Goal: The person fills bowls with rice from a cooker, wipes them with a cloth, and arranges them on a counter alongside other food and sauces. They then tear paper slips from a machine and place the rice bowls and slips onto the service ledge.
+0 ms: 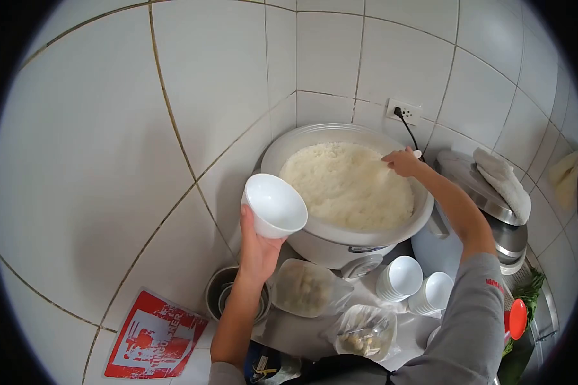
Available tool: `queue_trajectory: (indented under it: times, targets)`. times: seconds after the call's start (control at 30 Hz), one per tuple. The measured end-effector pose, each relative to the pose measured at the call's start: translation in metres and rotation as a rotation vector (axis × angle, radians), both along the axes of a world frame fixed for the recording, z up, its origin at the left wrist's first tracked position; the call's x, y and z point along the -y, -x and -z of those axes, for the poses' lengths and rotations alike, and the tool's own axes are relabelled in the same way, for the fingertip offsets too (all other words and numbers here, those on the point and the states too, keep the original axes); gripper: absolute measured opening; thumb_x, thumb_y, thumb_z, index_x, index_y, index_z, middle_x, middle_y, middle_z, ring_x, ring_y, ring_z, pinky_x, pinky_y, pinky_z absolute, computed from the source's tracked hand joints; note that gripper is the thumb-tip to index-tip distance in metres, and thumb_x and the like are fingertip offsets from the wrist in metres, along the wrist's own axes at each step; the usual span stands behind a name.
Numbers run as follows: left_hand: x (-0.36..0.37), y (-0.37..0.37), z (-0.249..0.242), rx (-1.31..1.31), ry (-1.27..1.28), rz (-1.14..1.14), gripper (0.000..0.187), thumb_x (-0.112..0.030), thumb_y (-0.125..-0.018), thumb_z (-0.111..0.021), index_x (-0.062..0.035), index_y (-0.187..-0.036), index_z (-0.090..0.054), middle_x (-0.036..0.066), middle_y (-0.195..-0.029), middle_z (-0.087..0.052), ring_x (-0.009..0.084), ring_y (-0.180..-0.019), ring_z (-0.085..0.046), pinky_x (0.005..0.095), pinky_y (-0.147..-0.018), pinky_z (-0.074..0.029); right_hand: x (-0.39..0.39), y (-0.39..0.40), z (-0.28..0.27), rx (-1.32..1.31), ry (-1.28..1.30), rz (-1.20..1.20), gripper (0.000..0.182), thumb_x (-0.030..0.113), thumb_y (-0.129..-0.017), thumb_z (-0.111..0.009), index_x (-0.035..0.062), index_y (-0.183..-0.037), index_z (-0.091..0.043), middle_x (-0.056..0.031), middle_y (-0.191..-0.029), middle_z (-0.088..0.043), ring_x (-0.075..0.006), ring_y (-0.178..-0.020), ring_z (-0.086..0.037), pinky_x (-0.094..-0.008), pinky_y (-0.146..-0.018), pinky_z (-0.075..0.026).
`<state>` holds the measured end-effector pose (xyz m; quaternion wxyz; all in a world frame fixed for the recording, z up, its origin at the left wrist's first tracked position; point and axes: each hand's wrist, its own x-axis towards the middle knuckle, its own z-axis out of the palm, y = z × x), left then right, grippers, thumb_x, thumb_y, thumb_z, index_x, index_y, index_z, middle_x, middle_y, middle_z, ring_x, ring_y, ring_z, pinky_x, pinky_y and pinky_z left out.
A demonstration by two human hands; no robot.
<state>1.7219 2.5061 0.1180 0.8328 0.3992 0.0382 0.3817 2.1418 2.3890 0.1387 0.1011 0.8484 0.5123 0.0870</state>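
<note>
My left hand [257,253] holds a white bowl [276,206] from below, tilted toward me, with nothing in it. It is at the left front rim of a large rice cooker [324,247] full of cooked white rice [340,186]. Over the right side of the rice, my right hand [402,162] is closed around what looks like a white rice paddle [418,154]. Only its handle end shows clearly; the blade is hidden or blends into the rice.
Two stacks of white bowls [404,276] stand in front of the cooker, near a plastic-covered container [305,287] and a bagged container [366,332]. Metal pots [228,292] sit left. A metal lid with a cloth [501,183] is right. A cord [410,131] runs from the wall outlet.
</note>
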Motion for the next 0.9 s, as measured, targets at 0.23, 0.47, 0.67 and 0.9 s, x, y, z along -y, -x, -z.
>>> queue_trajectory:
  times: [0.23,0.47,0.67,0.9]
  targets:
    - [0.003,-0.03,-0.022,-0.146,-0.057,0.036,0.067,-0.063,-0.083,-0.034,-0.0143,-0.13,-0.032,0.009,-0.123,-0.046,0.0239,-0.117,-0.042,0.0449,-0.091,-0.037,0.007,0.083,-0.011,-0.297,0.164,-0.123,0.031,0.025,-0.082,-0.052,0.0221,-0.112,-0.059,-0.0037,-0.111,-0.055,-0.0223,-0.107,-0.048,-0.0455,-0.089,-0.027]
    - [0.013,-0.053,-0.041,-0.377,-0.243,-0.079,0.071,-0.056,-0.083,-0.046,-0.0184,-0.135,-0.017,0.009,-0.132,-0.031,0.026,-0.117,-0.039,0.0478,-0.09,-0.036,0.009,0.11,-0.005,-0.745,0.272,-0.295,0.034,0.024,-0.077,-0.059,0.0071,-0.107,-0.06,-0.0044,-0.079,-0.061,-0.0167,-0.071,-0.056,-0.0311,-0.065,-0.042]
    - [0.012,-0.073,-0.048,-0.508,-0.277,-0.083,0.071,-0.055,-0.081,-0.05,-0.0222,-0.135,-0.017,0.01,-0.132,-0.031,0.0258,-0.117,-0.039,0.0483,-0.091,-0.037,0.007,0.076,-0.025,-0.926,0.099,-0.267,0.017,0.021,-0.072,-0.062,0.0062,-0.082,-0.063,-0.0028,-0.065,-0.057,-0.0098,-0.059,-0.051,-0.0254,-0.053,-0.04]
    - [0.014,-0.155,-0.025,-0.297,0.136,0.28,0.065,-0.059,-0.084,-0.038,-0.0149,-0.131,-0.028,0.014,-0.129,-0.037,0.0302,-0.116,-0.04,0.0496,-0.092,-0.038,-0.025,0.12,-0.138,0.168,-0.143,-0.197,0.018,0.013,-0.074,-0.055,0.0154,-0.09,-0.065,-0.0102,-0.092,-0.063,-0.0262,-0.087,-0.06,-0.0475,-0.082,-0.035]
